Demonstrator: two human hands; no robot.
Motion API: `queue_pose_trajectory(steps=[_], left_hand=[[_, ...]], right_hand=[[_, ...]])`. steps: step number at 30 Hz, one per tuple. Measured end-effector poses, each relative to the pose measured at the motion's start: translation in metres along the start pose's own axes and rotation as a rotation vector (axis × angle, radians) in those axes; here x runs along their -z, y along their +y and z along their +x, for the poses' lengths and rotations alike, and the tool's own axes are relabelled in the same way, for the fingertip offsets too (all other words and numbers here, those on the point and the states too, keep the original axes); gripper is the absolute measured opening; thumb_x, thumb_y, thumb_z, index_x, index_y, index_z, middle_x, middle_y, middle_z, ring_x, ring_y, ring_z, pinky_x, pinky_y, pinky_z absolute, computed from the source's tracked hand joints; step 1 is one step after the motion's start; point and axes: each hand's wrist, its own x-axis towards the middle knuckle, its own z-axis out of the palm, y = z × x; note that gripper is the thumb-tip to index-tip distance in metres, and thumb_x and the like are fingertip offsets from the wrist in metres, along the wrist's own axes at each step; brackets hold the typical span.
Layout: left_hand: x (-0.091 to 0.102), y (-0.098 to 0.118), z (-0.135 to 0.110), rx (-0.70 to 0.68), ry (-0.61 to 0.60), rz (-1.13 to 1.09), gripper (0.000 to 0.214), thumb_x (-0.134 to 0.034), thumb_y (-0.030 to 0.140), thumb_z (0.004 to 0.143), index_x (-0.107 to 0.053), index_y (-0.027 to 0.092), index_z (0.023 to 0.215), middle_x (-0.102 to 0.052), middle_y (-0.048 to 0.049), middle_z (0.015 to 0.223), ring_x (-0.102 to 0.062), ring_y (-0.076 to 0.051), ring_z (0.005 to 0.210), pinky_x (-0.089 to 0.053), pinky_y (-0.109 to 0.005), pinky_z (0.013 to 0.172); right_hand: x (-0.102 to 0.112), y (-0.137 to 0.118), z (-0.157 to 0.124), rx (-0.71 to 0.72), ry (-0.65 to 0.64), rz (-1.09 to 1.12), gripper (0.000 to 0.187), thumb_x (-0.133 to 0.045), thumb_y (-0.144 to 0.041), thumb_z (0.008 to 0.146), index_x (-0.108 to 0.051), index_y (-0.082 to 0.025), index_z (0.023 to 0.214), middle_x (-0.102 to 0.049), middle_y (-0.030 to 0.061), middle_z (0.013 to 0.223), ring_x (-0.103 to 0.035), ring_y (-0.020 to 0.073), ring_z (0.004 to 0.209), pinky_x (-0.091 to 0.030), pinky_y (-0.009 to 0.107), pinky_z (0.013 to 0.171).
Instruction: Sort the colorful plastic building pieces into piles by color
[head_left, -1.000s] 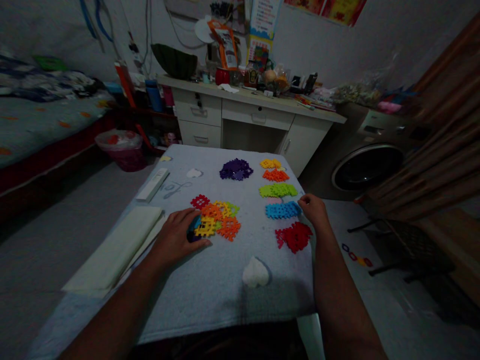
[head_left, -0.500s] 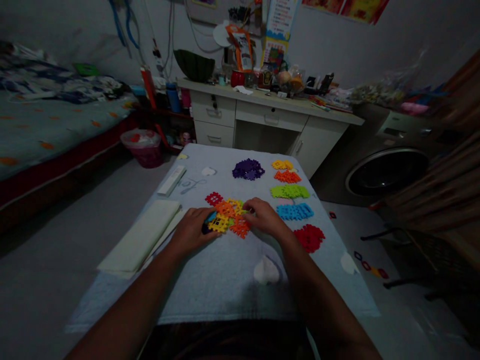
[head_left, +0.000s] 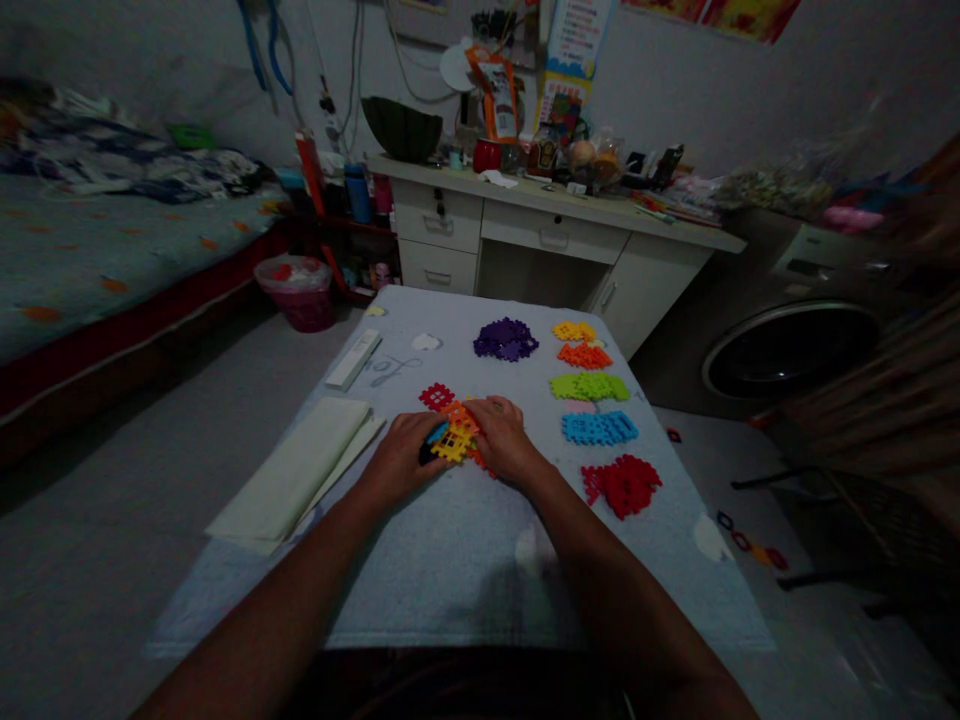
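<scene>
A cluster of interlocking plastic building pieces sits mid-table between my hands; a yellow piece (head_left: 453,443) and an orange piece (head_left: 459,416) show on top. My left hand (head_left: 405,455) grips the cluster's left side, with a bit of blue and a dark piece by its fingers. Over the right side lies my right hand (head_left: 504,437), its fingers bent on the orange piece and hiding several others. A red square piece (head_left: 436,397) is just beyond the cluster. Sorted piles lie around: purple (head_left: 505,340), yellow (head_left: 574,331), orange (head_left: 584,355), green (head_left: 589,387), blue (head_left: 599,428) and red (head_left: 630,486).
A folded cream cloth or paper (head_left: 296,470) and a white box (head_left: 354,360) lie on the table's left. Behind stands a cluttered white desk (head_left: 555,215), with a washing machine (head_left: 795,350) to its right. A pink bin (head_left: 296,295) and a bed (head_left: 135,250) are at left.
My right hand has moved left and closed in over the cluster, covering pieces that showed before. The whole view has shifted slightly, so everything appears a little further right.
</scene>
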Motion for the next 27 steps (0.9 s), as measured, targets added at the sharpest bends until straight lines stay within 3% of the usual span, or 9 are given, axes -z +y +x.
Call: queue_pose_trajectory(steps=[11, 19, 23, 27], left_hand=[[-0.004, 0.007, 0.014, -0.003, 0.061, -0.01, 0.055, -0.072, 0.028, 0.079, -0.052, 0.024, 0.13, -0.06, -0.0092, 0.128, -0.051, -0.028, 0.119, -0.043, -0.048, 0.103], [-0.005, 0.005, 0.014, 0.003, 0.033, 0.006, 0.059, -0.067, 0.031, 0.079, -0.049, 0.024, 0.134, -0.052, -0.0115, 0.135, -0.046, -0.031, 0.127, -0.039, -0.052, 0.109], [-0.006, 0.0, 0.012, -0.012, 0.012, 0.012, 0.07, -0.067, 0.039, 0.076, -0.044, 0.025, 0.14, -0.047, -0.013, 0.142, -0.042, -0.036, 0.133, -0.036, -0.057, 0.11], [-0.012, -0.008, 0.009, 0.036, 0.024, 0.031, 0.067, -0.064, 0.05, 0.082, -0.043, 0.025, 0.14, -0.044, -0.0151, 0.147, -0.036, -0.039, 0.139, -0.032, -0.061, 0.112]], right_hand=[[0.018, 0.009, -0.004, -0.097, 0.194, -0.014, 0.054, -0.064, -0.021, 0.081, -0.054, -0.019, 0.134, -0.054, 0.0108, 0.125, -0.044, 0.0268, 0.117, -0.038, 0.043, 0.104], [0.041, 0.029, -0.006, -0.193, 0.049, -0.102, 0.05, -0.063, -0.013, 0.075, -0.058, -0.016, 0.124, -0.055, 0.0125, 0.117, -0.047, 0.0277, 0.11, -0.041, 0.042, 0.099], [0.07, 0.056, 0.001, -0.143, 0.064, -0.099, 0.047, -0.064, -0.014, 0.074, -0.058, -0.018, 0.12, -0.056, 0.011, 0.117, -0.05, 0.0254, 0.11, -0.041, 0.041, 0.099], [0.103, 0.111, 0.017, -0.214, 0.172, -0.119, 0.05, -0.063, -0.012, 0.074, -0.058, -0.017, 0.123, -0.057, 0.0109, 0.119, -0.052, 0.0245, 0.113, -0.041, 0.041, 0.101]])
